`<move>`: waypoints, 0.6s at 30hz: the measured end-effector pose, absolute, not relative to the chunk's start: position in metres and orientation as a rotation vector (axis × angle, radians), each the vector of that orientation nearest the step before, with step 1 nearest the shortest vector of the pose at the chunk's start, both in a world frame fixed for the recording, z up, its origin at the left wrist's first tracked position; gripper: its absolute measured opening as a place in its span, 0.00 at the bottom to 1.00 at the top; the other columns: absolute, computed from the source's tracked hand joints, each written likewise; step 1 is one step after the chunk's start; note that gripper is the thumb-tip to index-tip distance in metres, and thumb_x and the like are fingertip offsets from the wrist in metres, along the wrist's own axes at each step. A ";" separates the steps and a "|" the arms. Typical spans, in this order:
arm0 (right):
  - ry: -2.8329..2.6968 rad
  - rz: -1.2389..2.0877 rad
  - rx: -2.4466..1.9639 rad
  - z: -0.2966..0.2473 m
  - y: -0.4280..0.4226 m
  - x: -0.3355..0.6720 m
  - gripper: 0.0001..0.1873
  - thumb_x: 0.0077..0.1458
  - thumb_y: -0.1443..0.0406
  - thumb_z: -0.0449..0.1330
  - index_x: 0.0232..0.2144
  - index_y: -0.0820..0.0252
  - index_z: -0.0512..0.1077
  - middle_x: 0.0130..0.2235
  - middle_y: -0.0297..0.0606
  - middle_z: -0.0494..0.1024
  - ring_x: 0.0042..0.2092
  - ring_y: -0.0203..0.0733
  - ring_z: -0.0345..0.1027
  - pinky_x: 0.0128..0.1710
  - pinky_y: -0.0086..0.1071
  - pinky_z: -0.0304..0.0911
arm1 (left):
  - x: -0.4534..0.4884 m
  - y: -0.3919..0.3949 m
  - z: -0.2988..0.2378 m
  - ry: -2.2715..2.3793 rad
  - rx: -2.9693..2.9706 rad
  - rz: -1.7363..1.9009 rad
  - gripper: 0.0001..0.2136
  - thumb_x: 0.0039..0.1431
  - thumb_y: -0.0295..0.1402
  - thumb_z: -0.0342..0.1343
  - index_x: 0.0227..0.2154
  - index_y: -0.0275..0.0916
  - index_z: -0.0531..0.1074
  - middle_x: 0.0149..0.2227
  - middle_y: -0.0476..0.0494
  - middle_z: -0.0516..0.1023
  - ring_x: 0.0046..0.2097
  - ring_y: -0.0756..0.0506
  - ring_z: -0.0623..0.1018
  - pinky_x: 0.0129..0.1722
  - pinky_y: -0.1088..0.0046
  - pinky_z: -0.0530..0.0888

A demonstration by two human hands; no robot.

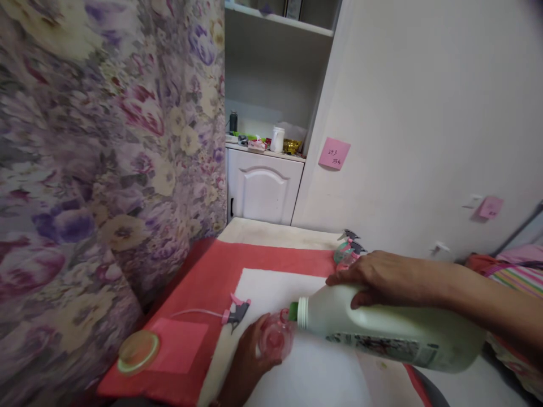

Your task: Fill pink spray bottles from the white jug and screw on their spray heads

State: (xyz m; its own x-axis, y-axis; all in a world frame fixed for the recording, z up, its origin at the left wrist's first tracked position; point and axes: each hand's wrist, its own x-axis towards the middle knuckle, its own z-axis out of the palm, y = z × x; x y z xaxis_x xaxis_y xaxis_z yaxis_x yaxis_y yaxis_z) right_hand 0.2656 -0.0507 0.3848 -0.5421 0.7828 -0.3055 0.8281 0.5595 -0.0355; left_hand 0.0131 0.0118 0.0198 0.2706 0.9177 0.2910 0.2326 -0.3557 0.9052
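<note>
In the head view my right hand [360, 282] grips a large pale green jug [382, 328], tipped nearly level with its green spout pointing left. The spout is at the mouth of a clear pink spray bottle [275, 336]; I cannot tell whether liquid is flowing. My left hand [250, 353] is wrapped round that bottle from the left. A grey and pink spray trigger head [236, 312] with a thin tube lies left of the bottle. Farther left is a round greenish cap [138, 351], on or beside a pink paper square [180, 345].
Other spray bottles [345, 254] stand at the table's back right, behind my right hand. A white sheet [263, 282] lies on the red tablecloth [203, 271]. A floral curtain [114, 169] hangs at left; a white cabinet [267, 186] stands behind.
</note>
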 end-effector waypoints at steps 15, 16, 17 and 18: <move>2.557 -0.261 1.332 0.384 -0.050 0.265 0.19 0.62 0.58 0.57 0.55 0.51 0.71 0.43 0.42 0.82 0.42 0.47 0.75 0.43 0.37 0.68 | 0.014 0.004 0.032 1.065 1.740 1.150 0.34 0.40 0.28 0.67 0.55 0.43 0.67 0.56 0.38 0.76 0.57 0.36 0.75 0.58 0.56 0.72; 2.553 -0.264 1.333 0.384 -0.050 0.265 0.19 0.62 0.58 0.57 0.55 0.51 0.71 0.43 0.42 0.82 0.42 0.47 0.75 0.43 0.37 0.68 | 0.015 0.005 0.031 1.070 1.746 1.161 0.35 0.39 0.28 0.67 0.55 0.43 0.67 0.56 0.38 0.77 0.57 0.36 0.75 0.57 0.56 0.72; 2.547 -0.265 1.336 0.384 -0.050 0.265 0.19 0.62 0.58 0.57 0.55 0.51 0.71 0.42 0.42 0.82 0.42 0.47 0.75 0.43 0.37 0.68 | 0.015 0.005 0.029 1.086 1.751 1.176 0.35 0.39 0.28 0.67 0.55 0.43 0.67 0.55 0.39 0.77 0.56 0.36 0.76 0.57 0.57 0.73; 2.541 -0.263 1.341 0.385 -0.051 0.264 0.19 0.62 0.58 0.57 0.55 0.51 0.71 0.42 0.42 0.82 0.42 0.47 0.75 0.43 0.38 0.68 | 0.016 0.006 0.028 1.100 1.758 1.182 0.36 0.38 0.28 0.68 0.55 0.44 0.67 0.55 0.39 0.77 0.56 0.36 0.76 0.56 0.57 0.73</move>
State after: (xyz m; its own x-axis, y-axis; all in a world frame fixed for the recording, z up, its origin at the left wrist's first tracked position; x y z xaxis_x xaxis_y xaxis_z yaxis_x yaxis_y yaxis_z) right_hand 0.2645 -0.0506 0.3846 -0.5422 0.7822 -0.3069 0.8284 0.5587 -0.0398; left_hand 0.0155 0.0060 0.0277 0.2092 0.9258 0.3147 0.2478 -0.3615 0.8988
